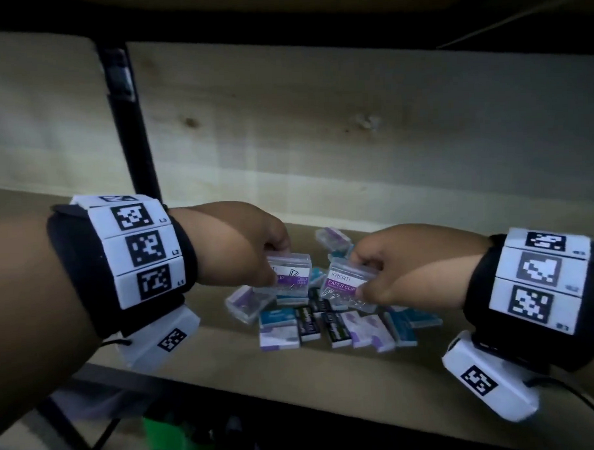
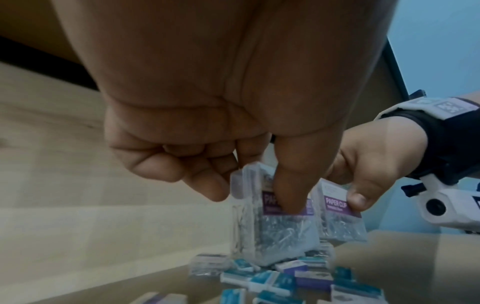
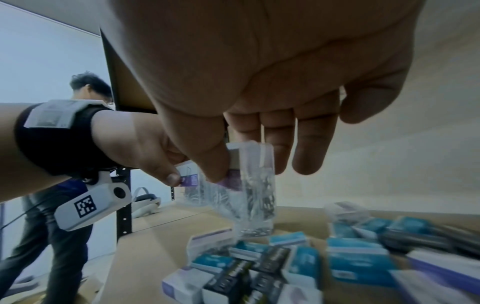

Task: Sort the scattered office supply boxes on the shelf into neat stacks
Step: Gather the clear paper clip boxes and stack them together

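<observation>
My left hand [image 1: 276,264] pinches a clear plastic paper clip box [image 1: 292,275] with a purple label, held upright above the pile. My right hand [image 1: 361,276] grips a second clear paper clip box [image 1: 343,287] close beside it. The left wrist view shows the thumb pressed on the label of the left box [image 2: 275,230], with the right-hand box [image 2: 340,220] just behind. In the right wrist view, thumb and fingers hold the right box [image 3: 254,189]. Below lies a scattered pile of small teal, purple-white and black boxes [image 1: 329,324].
The boxes lie on a wooden shelf board [image 1: 192,359] with a plank back wall [image 1: 352,122]. A black upright post [image 1: 127,129] stands at the left. More clear boxes lie at the pile's left [image 1: 248,302] and back [image 1: 333,238]. A person [image 3: 64,195] stands beyond the shelf's left end.
</observation>
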